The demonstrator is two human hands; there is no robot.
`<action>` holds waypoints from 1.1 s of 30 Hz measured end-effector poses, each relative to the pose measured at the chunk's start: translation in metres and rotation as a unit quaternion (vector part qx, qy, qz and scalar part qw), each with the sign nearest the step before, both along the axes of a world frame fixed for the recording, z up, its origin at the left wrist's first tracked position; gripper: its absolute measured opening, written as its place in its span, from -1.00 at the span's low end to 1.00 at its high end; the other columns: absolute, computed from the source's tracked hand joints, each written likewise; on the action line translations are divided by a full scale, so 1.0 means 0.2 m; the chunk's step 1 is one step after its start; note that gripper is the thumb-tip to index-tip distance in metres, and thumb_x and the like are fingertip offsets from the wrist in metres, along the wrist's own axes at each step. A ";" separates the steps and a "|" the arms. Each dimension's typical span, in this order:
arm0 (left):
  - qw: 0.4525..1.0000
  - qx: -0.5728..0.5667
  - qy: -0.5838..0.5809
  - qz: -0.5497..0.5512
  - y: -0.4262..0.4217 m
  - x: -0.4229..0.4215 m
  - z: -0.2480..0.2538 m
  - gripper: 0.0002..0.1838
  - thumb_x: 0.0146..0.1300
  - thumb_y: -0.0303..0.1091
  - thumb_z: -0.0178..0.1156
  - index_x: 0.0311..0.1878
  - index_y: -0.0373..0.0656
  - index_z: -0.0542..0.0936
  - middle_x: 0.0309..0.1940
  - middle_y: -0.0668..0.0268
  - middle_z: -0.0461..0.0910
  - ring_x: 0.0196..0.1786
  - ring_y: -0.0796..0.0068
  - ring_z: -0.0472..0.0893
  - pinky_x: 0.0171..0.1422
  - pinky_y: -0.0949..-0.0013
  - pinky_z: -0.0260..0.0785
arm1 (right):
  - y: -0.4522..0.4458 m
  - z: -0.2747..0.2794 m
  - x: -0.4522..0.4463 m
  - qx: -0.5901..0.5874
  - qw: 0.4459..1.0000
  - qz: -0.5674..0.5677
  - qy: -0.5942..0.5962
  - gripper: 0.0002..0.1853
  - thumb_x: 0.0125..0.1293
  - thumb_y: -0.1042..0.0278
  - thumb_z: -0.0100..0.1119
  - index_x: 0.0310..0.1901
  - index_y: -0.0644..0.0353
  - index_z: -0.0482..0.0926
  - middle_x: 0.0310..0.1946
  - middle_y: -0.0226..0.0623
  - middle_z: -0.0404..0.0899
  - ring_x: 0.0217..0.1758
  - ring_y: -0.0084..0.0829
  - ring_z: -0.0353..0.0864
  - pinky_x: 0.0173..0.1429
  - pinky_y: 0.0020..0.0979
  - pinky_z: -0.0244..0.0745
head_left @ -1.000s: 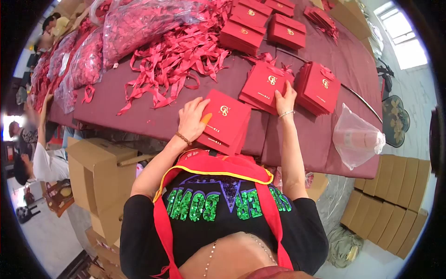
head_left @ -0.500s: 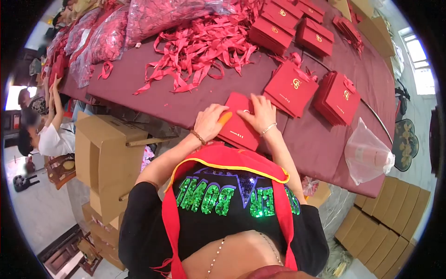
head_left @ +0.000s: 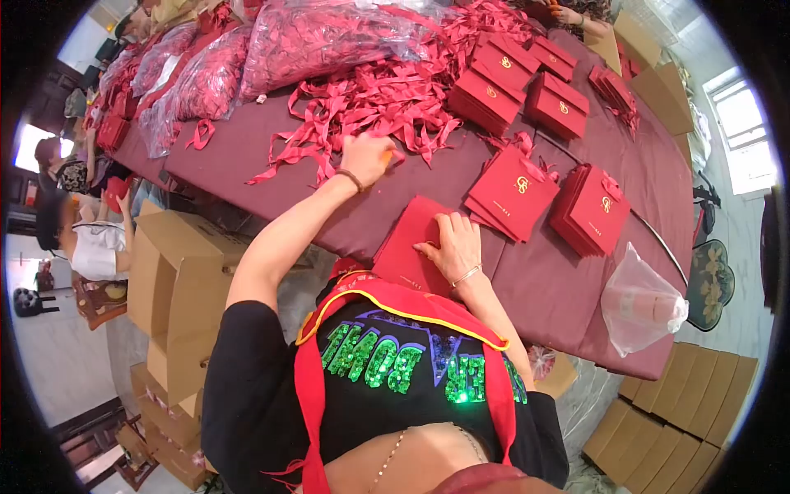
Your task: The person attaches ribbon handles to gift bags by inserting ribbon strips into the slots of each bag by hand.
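Observation:
My left hand (head_left: 368, 160) is at the near edge of a pile of red ribbons (head_left: 395, 115). Its fingers are curled, with an orange cover on the thumb and a bit of red ribbon (head_left: 398, 156) at the thumb tip. Close to my body, a flat red paper bag (head_left: 401, 251) lies at the table's edge. My right hand (head_left: 457, 247) grips its right side, thumb across the face and fingers along the edge. Just to the right are red bags with gold lettering (head_left: 512, 193) and another stack of them (head_left: 588, 210).
Further back are red bag stacks (head_left: 485, 97) and plastic sacks of ribbon (head_left: 317, 49) on the cloth-covered table (head_left: 543, 284). A clear plastic bag (head_left: 642, 306) sits at the right corner. Cardboard boxes (head_left: 185, 280) stand left. Other people work at far left and the back.
My left hand has left the red bag and moved forward to the ribbon pile. My right hand stays on the bag, its grip now at the right edge. The whole view has shifted slightly.

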State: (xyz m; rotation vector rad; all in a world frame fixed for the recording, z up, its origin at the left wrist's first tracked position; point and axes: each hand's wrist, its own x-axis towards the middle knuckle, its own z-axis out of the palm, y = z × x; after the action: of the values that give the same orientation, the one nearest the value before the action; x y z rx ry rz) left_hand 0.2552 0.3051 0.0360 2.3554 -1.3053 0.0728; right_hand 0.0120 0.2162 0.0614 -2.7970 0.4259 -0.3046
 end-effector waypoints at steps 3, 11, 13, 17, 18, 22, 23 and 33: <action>0.936 -0.142 0.314 0.071 0.06 0.03 0.06 -0.81 0.12 -0.23 0.15 -0.20 0.00 0.60 -0.48 0.22 0.62 -0.45 0.17 0.60 -0.37 0.20 0.39 | -0.02 0.00 0.02 0.020 0.999 0.011 -0.026 -0.48 -0.06 -0.02 0.38 -0.15 0.14 0.47 -0.36 -0.23 0.53 -0.28 -0.20 0.51 -0.10 -0.24 0.30; 0.994 0.105 -0.030 -0.014 0.36 -0.17 -0.13 -0.83 0.12 -0.29 0.13 -0.20 0.05 0.60 -0.44 0.32 0.62 -0.19 0.30 0.50 -0.10 0.13 0.14 | -0.07 -0.08 0.03 0.143 0.988 -0.015 0.049 -0.56 0.04 0.01 0.33 -0.20 0.15 0.46 -0.37 -0.23 0.59 -0.29 -0.20 0.59 -0.23 -0.20 0.40; 0.972 0.232 -0.025 -0.006 0.38 -0.19 -0.06 -0.72 0.15 -0.22 0.14 -0.05 0.03 0.58 -0.23 0.32 0.60 -0.08 0.30 0.47 -0.02 0.12 0.17 | -0.07 -0.11 0.03 0.137 0.990 -0.014 0.033 -0.57 0.04 0.00 0.32 -0.19 0.13 0.46 -0.35 -0.25 0.59 -0.28 -0.20 0.59 -0.20 -0.21 0.37; 0.981 0.190 -0.025 0.012 0.33 -0.25 -0.03 -0.63 0.15 -0.18 0.15 0.05 0.02 0.53 -0.09 0.34 0.53 0.02 0.30 0.42 0.04 0.10 0.15 | -0.03 -0.08 0.03 0.107 0.993 -0.022 0.032 -0.57 0.04 0.00 0.32 -0.18 0.11 0.47 -0.35 -0.27 0.58 -0.28 -0.21 0.59 -0.17 -0.23 0.33; 0.986 0.163 -0.014 -0.025 0.29 -0.25 -0.04 -0.60 0.15 -0.17 0.15 0.08 0.02 0.50 -0.07 0.35 0.51 0.03 0.29 0.41 0.05 0.09 0.15 | -0.03 -0.08 0.03 0.090 0.995 -0.017 0.027 -0.57 0.04 0.00 0.32 -0.18 0.10 0.47 -0.35 -0.28 0.58 -0.28 -0.22 0.58 -0.16 -0.23 0.31; 0.991 0.079 0.035 -0.101 0.18 -0.23 -0.20 -0.73 0.15 -0.18 0.18 -0.10 -0.01 0.55 -0.11 0.36 0.49 0.02 0.28 0.40 0.06 0.15 0.17 | -0.03 -0.07 0.03 0.114 0.993 0.002 0.002 -0.58 0.04 0.06 0.33 -0.15 0.14 0.50 -0.31 -0.25 0.62 -0.23 -0.23 0.62 -0.13 -0.25 0.38; 0.988 0.081 0.074 -0.107 0.16 -0.23 -0.22 -0.79 0.15 -0.19 0.19 -0.18 -0.02 0.57 -0.11 0.36 0.48 0.02 0.28 0.39 0.08 0.19 0.17 | -0.05 -0.05 0.03 0.114 0.993 -0.004 0.003 -0.58 0.04 0.06 0.33 -0.15 0.14 0.50 -0.31 -0.25 0.62 -0.23 -0.23 0.62 -0.13 -0.25 0.38; 0.938 -0.101 0.318 -0.097 0.30 -0.48 0.14 -0.83 0.17 -0.32 0.16 -0.23 -0.19 0.59 -0.34 0.14 0.60 -0.23 0.22 0.58 -0.14 0.25 0.38 | -0.17 0.00 0.02 0.371 0.923 -0.043 0.095 -0.53 0.09 0.21 0.34 -0.01 0.33 0.56 -0.35 -0.20 0.65 -0.29 -0.51 0.60 -0.16 -0.48 0.47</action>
State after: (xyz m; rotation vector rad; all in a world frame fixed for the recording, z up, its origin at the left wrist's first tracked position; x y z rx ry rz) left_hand 0.1585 0.3646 0.0643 1.8319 -1.1206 -0.5453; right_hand 0.0155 0.1822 0.0620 -2.0655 0.5646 0.1046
